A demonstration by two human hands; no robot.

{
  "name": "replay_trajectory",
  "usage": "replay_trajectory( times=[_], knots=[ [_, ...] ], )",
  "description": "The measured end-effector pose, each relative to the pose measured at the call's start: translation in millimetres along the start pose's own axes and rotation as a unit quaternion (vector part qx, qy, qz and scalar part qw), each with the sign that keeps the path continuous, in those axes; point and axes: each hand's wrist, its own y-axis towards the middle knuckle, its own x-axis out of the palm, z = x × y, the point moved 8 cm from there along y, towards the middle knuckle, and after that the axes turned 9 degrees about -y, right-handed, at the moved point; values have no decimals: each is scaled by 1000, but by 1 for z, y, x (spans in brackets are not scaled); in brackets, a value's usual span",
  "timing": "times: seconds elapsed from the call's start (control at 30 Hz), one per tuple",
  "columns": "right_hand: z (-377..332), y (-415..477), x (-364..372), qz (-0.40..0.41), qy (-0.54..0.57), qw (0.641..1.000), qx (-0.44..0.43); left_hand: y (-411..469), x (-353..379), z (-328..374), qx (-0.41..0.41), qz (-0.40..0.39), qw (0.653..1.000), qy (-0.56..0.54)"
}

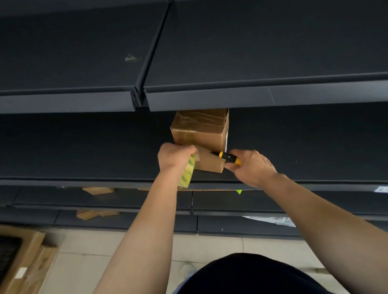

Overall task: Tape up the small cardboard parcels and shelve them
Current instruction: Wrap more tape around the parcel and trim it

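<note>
Shelving (60,53) of dark metal, upper shelf (254,93) hiding the rear parcel's (200,129) top, two cardboard parcels at frame centre on the middle shelf (71,158), front parcel (210,164) between left hand (175,155) gripping one tape roll (187,174) and right hand (252,167) gripping one yellow knife (230,157), cardboard scraps (99,190) lower left.

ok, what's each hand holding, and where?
Left hand grips the tape roll at its top; right hand holds the knife by its handle.

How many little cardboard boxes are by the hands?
2. A taped brown cardboard box stands further back on the dark metal shelf; a smaller brown cardboard box sits in front. Others may be hidden.
</note>
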Motion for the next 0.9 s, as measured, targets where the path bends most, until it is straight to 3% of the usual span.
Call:
replay_trajectory(
  times=[0.27,0.43,0.6,0.77,0.9],
  knots=[
    [5,4,9,4,24,1000,4,-2,2,13,30,-9,997,64],
    [58,-15,21,3,-103,992,68,1,-19,-17,-2,4,990,142],
    [66,-16,19,65,-127,987,77,6,-2,-33,-28,-21,999,10],
    [93,-4,6,35,-252,947,198,9,-5,-45,-69,-35,993,-93],
    [112,3,3,44,-227,933,275,2,-8,-57,-89,-47,982,-162]
  ],
)
